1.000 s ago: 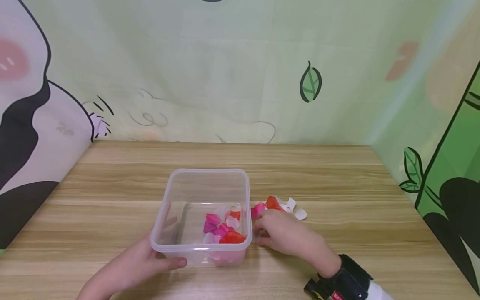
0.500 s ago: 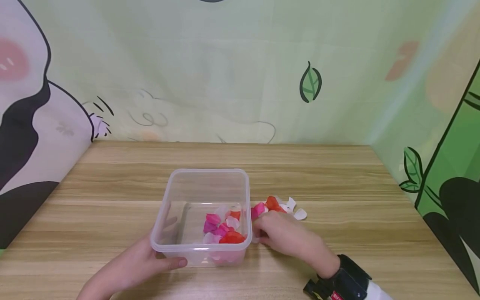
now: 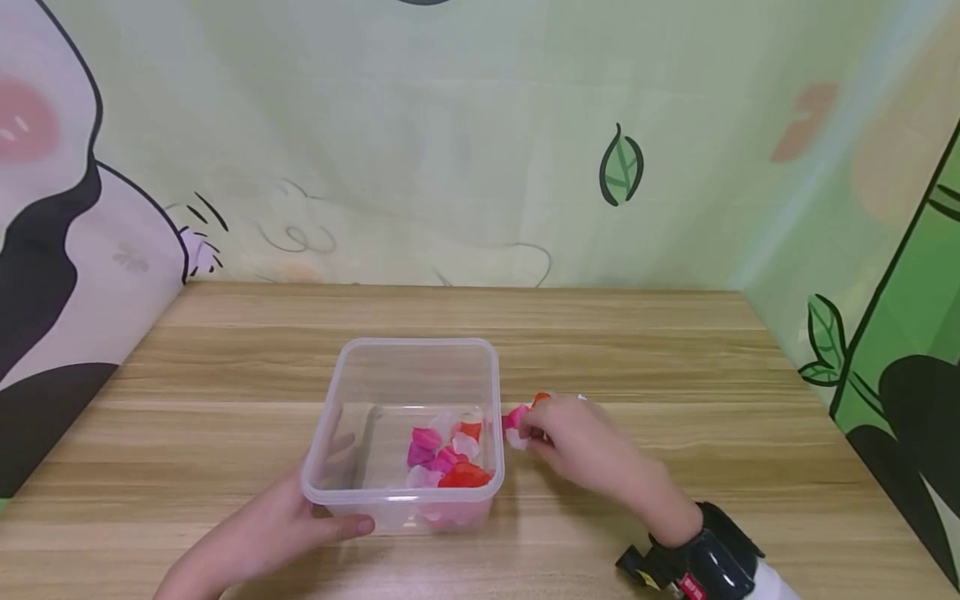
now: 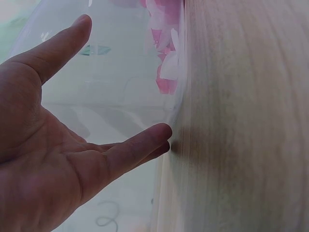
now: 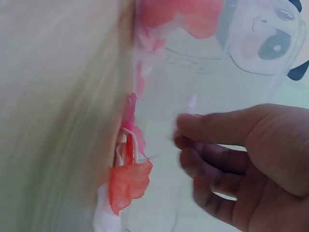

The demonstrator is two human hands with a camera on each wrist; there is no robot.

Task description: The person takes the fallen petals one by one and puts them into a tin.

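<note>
A clear plastic box (image 3: 401, 495) stands on the table, with pink, red and white artificial petals (image 3: 450, 454) inside at its right. My left hand (image 3: 300, 517) rests against its left front corner, thumb along the front and fingers on the left wall. In the left wrist view those fingers (image 4: 140, 145) lie straight against the clear side. To the right of the box, my right hand (image 3: 581, 442) pinches a pale pink petal (image 3: 517, 439) between thumb and forefinger, over a small pile of petals. Only a sliver of that petal (image 5: 192, 102) shows above the thumb in the right wrist view.
Loose pink petals (image 3: 514, 416) and a red petal (image 5: 128, 186) lie on the wood-grain table (image 3: 630, 350) beside the box's right wall, partly behind my right hand. A printed cloth backdrop (image 3: 465, 167) rises behind the table.
My right hand has moved up and slightly right from the table near the box's front right corner, bringing the pale petal with it. The left hand and the box have stayed put.
</note>
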